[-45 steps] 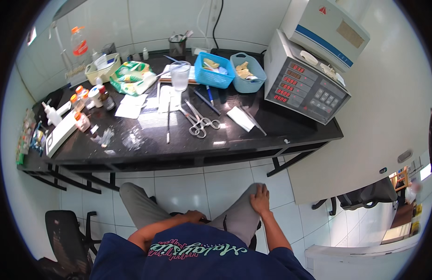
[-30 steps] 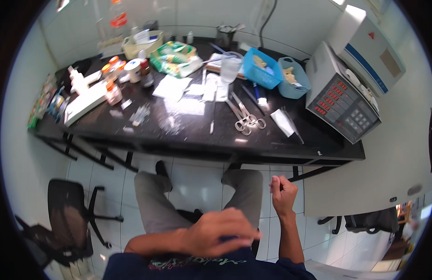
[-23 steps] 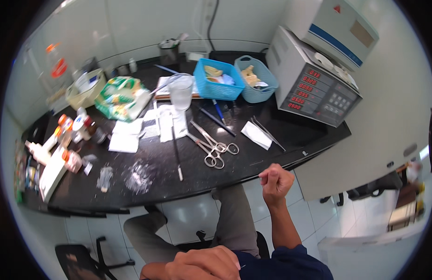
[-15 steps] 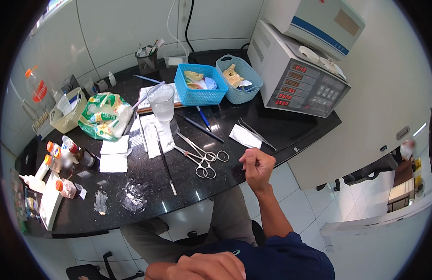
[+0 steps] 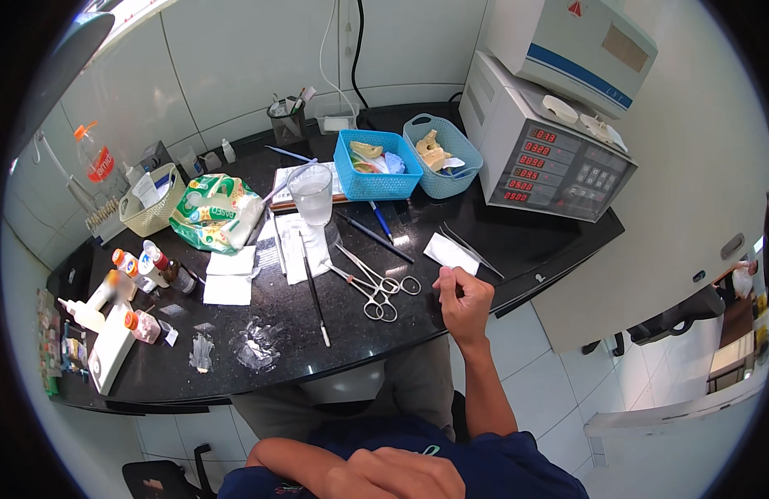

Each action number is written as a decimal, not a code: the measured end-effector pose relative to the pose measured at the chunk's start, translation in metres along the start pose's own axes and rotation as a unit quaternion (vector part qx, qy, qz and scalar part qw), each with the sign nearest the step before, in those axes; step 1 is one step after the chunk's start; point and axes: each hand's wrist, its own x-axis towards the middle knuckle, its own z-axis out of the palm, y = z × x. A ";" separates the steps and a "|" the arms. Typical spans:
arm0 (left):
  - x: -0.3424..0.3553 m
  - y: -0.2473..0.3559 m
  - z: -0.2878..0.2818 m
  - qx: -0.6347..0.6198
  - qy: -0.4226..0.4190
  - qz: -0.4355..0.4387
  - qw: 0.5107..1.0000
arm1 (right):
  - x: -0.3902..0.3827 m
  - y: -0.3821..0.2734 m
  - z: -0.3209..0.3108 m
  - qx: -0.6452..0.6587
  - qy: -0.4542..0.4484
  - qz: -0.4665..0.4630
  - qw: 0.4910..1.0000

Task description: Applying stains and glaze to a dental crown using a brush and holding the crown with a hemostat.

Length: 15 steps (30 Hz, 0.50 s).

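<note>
Overlapping the front edge of the black worktop (image 5: 530, 229), the right hand (image 5: 466, 306) forms a loose fist. Its grip is pressed together, the fingers folded toward the palm; whether anything lies inside cannot be seen. The left hand (image 5: 397, 474) appears at the lower margin, back upward, in front of the dark blue shirt (image 5: 517, 466); its fingertips are cut off, so the state of its grip cannot be told.

Nearest the right hand, on the worktop just beyond the knuckles, lies the folded white paper (image 5: 448, 254); contact between the 2 cannot be determined. Tweezers (image 5: 478, 253) lie slantwise at its right side. To the left of the fist are 2 ring-handled instruments (image 5: 374, 290), overlapping, with their 4 finger rings toward the hand. Farther left is the dark rod with a pale tip (image 5: 311, 284), its upper portion over a white sheet (image 5: 295, 263).

Behind these, a transparent cup (image 5: 310, 195) stands upright, with a blue pen (image 5: 381, 222) and a dark pen (image 5: 374, 238) to its right. At the rear are 2 baskets, the bright blue basket (image 5: 380, 186) and the grey-blue basket (image 5: 453, 185), both holding cream-coloured pieces. The grey apparatus (image 5: 559, 202) at far right bears 6 red displays. At left lie the green-and-white packet (image 5: 203, 218) and a whitish smear (image 5: 257, 345).
</note>
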 end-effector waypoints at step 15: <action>0.023 -0.001 -0.072 -0.138 -0.153 -0.127 0.970 | 0.002 0.003 -0.001 0.008 -0.006 0.024 1.000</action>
